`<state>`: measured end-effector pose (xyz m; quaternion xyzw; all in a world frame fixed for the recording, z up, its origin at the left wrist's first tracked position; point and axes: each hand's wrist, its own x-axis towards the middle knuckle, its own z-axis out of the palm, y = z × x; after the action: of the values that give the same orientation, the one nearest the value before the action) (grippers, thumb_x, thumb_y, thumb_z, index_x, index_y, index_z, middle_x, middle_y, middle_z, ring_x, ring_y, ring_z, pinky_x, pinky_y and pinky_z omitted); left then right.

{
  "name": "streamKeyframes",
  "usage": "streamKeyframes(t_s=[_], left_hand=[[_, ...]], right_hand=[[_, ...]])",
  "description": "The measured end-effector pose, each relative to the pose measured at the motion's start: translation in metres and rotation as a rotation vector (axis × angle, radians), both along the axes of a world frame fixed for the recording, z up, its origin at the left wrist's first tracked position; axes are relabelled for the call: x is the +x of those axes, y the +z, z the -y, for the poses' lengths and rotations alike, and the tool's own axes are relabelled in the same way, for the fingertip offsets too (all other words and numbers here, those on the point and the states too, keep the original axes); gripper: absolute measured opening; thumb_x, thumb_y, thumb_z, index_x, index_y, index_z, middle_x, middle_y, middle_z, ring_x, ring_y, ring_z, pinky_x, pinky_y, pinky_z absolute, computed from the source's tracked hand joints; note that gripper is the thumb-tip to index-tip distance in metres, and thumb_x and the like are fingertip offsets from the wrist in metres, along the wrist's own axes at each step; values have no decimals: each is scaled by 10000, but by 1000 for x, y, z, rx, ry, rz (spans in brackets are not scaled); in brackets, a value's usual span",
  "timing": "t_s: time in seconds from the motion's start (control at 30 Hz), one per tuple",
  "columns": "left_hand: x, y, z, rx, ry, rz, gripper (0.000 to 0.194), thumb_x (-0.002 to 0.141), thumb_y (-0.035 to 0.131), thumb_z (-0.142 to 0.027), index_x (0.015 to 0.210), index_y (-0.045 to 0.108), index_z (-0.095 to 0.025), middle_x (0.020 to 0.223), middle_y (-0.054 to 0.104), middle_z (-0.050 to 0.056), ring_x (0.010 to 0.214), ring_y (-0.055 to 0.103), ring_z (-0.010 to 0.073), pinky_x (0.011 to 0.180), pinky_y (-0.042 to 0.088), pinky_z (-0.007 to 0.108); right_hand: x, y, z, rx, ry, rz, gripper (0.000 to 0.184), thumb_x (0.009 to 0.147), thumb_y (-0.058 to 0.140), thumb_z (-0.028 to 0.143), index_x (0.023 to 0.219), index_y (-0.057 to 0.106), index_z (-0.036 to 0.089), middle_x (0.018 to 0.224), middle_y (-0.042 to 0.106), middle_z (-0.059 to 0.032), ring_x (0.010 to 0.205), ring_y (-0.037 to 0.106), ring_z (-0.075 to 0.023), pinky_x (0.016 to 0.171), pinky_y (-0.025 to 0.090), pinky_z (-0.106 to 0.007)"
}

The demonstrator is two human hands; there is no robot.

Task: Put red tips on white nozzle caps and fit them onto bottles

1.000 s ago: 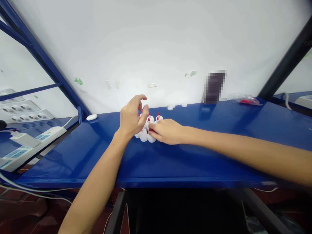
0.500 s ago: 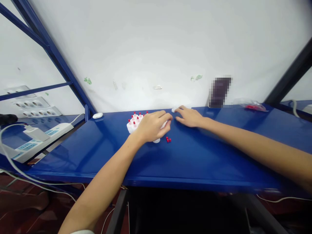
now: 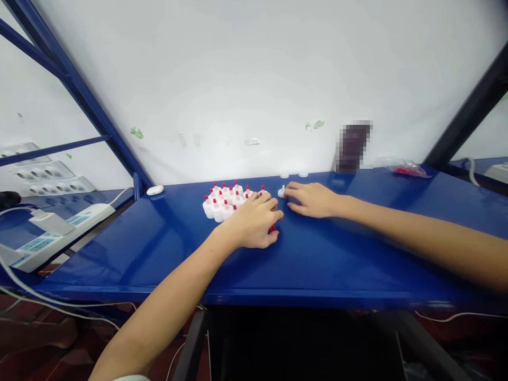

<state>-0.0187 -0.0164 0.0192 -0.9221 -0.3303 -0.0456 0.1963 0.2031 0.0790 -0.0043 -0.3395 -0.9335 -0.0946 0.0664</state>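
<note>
Small white bottles (image 3: 218, 211) with red tips stand upright in a tight cluster on the blue tabletop (image 3: 317, 254). My left hand (image 3: 254, 221) lies at the cluster's right side and covers part of it. Its thumb and fingers are apart, with small red caps (image 3: 272, 228) showing between them. To the right, my right hand (image 3: 311, 200) has its fingertips closed on a small white piece with a pointed spout (image 3: 282, 192), like a nozzle top without a red cap. My fingers hide part of it.
Two white round pieces (image 3: 303, 173) lie by the wall. A white oval case (image 3: 155, 190) rests at the back left, near a power strip (image 3: 63, 233) with cables. A dark blurred object (image 3: 353, 148) leans at the wall; a plastic bag with red contents (image 3: 408, 170) lies farther right.
My left hand has moved from the cluster's edge down toward the loose red caps. My right hand has drawn a white piece slightly nearer, away from the wall. The view has shifted a little.
</note>
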Motion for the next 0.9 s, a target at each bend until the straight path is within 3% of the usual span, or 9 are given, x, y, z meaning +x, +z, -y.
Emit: streamKeyframes(t_s=[0.1,0.17,0.3,0.4,0.53,0.63,0.77,0.9], left_hand=[[1,1,1,-2,0,-17,204,863,594,-331,925,690,-162,1002,622,110,999,528,295,834,395,424],[2,0,1,1,-3,-35,181,879,582,-306,901,690,-163,988,620,108,989,528,291,828,398,425],[4,-1,0,17,-82,22,170,927,542,-274,903,673,-168,1022,621,103,956,532,261,839,418,413],[8,-2,1,32,-211,200,206,984,471,-279,955,637,-160,1062,620,110,921,534,215,836,445,365],[14,-5,1,38,-274,396,182,1003,436,-268,966,584,-170,968,630,88,846,537,189,772,464,331],[16,-11,0,0,-259,515,153,1004,427,-250,972,556,-175,928,631,76,818,545,180,750,467,328],[19,-18,-1,-87,-216,672,126,1010,428,-247,1008,536,-182,902,631,59,786,560,165,727,465,315],[22,-20,1,-180,-185,737,137,1024,418,-265,1034,531,-189,901,620,45,783,565,154,713,465,298]], right_hand=[[11,3,28,-3,68,-47,282,927,470,387,1093,603,202,1134,629,-84,756,633,-199,628,401,-301],[16,4,37,-6,17,-125,278,925,476,426,1021,598,195,1043,632,-70,721,609,-191,626,400,-307],[19,0,34,-48,-139,-269,480,919,473,581,1168,575,183,1128,605,-101,750,604,-212,674,434,-347],[18,-8,28,-105,-29,-231,548,936,439,621,1260,580,202,1231,558,-132,916,610,-266,792,444,-401],[21,-10,31,-80,117,-172,507,992,354,591,1113,640,190,1269,530,-159,1033,543,-310,867,392,-476],[24,-3,38,-88,202,-176,515,1017,316,568,1046,626,157,1194,545,-168,983,509,-291,832,394,-449],[27,2,49,-103,293,-253,487,1023,331,552,1034,602,148,1015,558,-113,804,499,-212,727,406,-354],[25,1,62,-11,344,-284,462,1032,331,519,979,595,144,941,566,-90,748,488,-191,690,395,-330]])
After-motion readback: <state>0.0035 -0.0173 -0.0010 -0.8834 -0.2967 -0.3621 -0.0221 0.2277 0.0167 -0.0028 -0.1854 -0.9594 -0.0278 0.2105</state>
